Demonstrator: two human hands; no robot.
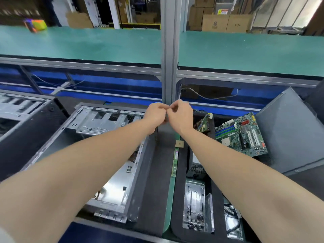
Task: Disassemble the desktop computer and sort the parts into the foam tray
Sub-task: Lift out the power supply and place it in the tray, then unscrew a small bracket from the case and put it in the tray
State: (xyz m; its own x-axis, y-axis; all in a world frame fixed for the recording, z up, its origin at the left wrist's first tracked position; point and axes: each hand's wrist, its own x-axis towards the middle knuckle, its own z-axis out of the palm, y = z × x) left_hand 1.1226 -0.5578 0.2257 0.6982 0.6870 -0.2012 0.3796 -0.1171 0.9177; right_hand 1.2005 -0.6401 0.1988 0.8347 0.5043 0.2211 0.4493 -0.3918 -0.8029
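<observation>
A tiny thing (167, 111) is pinched between the curled fingers of the left hand (156, 115) and right hand (181, 117), with the computer case (119, 186) left of them and the foam tray (178, 199) nearer the right hand.

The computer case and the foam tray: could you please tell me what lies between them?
In the head view, a memory stick and a small tan chip lie on the green mat.

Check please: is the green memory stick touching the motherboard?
Apart. The head view shows the memory stick lying left of the motherboard, with a band of the black foam tray between them.
</observation>
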